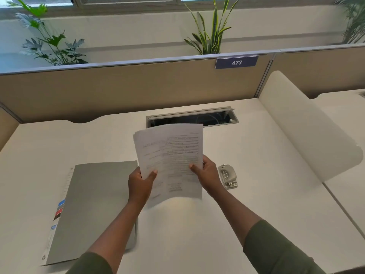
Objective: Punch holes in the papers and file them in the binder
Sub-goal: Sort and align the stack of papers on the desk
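Note:
A small stack of printed white papers (171, 155) is held up above the middle of the white desk (256, 155), tilted towards me. My left hand (141, 184) grips its lower left edge, thumb on the front. At the right edge my right hand (207, 175) holds the same stack. The grey binder (94, 206) lies closed and flat on the desk to the left, its labelled spine facing left. A silver hole punch (228, 176) sits on the desk just right of my right hand, apart from it.
An open cable tray (217, 117) is set into the desk behind the papers. A beige partition (118, 86) with a "473" sign (236, 62) closes the far side. A rounded white divider (308, 131) stands at the right. Plants rise behind the partition.

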